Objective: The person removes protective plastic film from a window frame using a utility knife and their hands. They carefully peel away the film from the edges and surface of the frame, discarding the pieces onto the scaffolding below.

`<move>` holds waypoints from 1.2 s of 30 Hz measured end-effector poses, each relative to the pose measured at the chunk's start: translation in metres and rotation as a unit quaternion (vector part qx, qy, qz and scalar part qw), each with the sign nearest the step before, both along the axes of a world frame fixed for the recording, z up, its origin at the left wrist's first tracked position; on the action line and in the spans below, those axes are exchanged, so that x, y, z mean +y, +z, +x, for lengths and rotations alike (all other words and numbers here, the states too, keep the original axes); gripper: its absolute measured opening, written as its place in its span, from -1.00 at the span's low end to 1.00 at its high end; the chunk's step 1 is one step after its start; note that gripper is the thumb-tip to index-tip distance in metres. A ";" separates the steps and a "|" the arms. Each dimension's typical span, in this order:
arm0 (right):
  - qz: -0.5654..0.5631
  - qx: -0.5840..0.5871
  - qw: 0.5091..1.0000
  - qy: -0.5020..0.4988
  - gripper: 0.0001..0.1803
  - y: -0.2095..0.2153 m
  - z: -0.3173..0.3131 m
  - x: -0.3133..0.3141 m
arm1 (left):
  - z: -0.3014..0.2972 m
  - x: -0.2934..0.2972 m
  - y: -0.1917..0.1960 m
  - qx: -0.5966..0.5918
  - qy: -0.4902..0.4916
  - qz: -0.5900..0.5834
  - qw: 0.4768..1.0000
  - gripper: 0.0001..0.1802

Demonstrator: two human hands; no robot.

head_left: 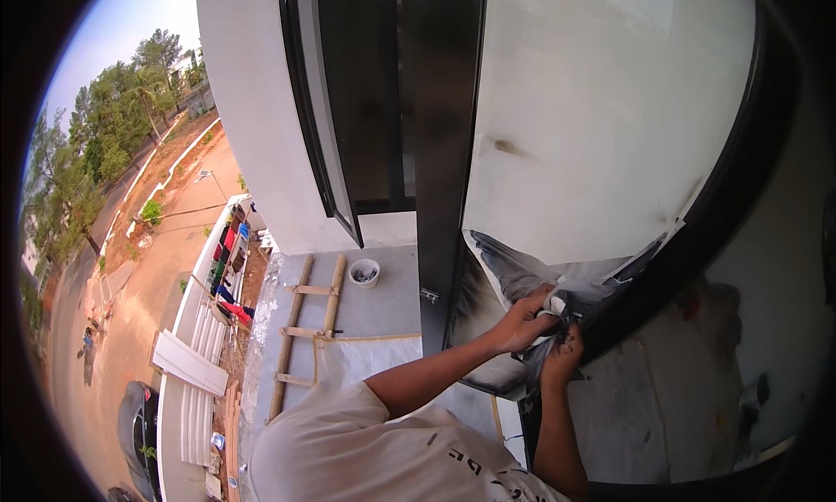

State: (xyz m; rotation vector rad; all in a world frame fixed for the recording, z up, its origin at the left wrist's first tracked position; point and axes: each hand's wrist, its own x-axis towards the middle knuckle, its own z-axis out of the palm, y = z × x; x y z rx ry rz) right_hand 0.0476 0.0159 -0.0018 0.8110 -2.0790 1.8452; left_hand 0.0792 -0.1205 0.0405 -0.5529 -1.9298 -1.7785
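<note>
A glass pane in a black frame [440,154] is covered by a white protective film [601,119]. The film's lower part is peeled away, leaving bare dark glass [475,302] below. My left hand [521,321] grips the crumpled, peeled edge of the film [557,295] near the pane's lower right. My right hand [562,358] sits just below it, fingers closed on the same bunched film. Both forearms rise from the lower edge, over my white shirt.
An open black window sash [326,119] juts out at left against a white wall [252,110]. Below lie a concrete ledge with a wooden ladder [305,328] and a small white bucket [364,273]. Far below are a road, trees and a dark car [139,432].
</note>
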 end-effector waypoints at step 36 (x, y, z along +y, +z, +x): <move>-0.107 -0.132 0.954 -0.249 -0.85 -0.054 -0.003 0.055 | -0.025 -0.074 -0.055 -0.260 -0.214 -0.087 0.938 -0.84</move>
